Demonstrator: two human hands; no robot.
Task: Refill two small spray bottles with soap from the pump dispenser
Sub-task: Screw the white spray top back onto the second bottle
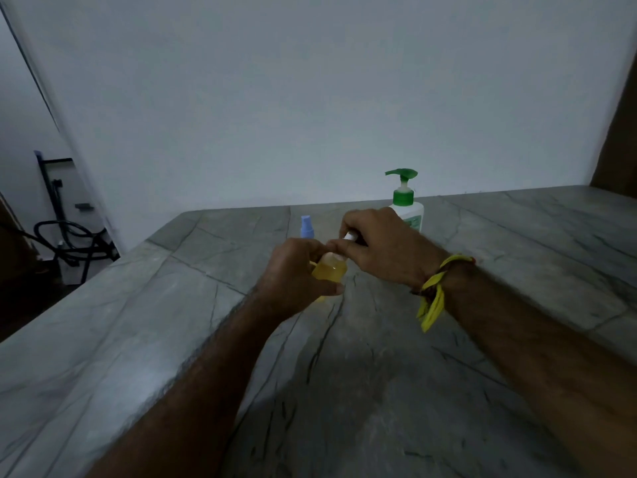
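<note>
My left hand (pixel 298 270) is wrapped around a small yellow spray bottle (pixel 331 270) held just above the grey stone counter (pixel 344 374). My right hand (pixel 382 246) grips the bottle's white spray top (pixel 350 236) from above. A second small bottle with a blue spray top (pixel 306 226) stands behind my left hand, mostly hidden. The white pump dispenser with a green pump head (pixel 403 193) stands upright behind my right hand, its lower body hidden.
The counter's left edge (pixel 103 281) drops off to a dark floor area with black hoses and a stand (pixel 69 243). A plain white wall (pixel 310 98) backs the counter. A yellow band (pixel 436 291) is tied on my right wrist.
</note>
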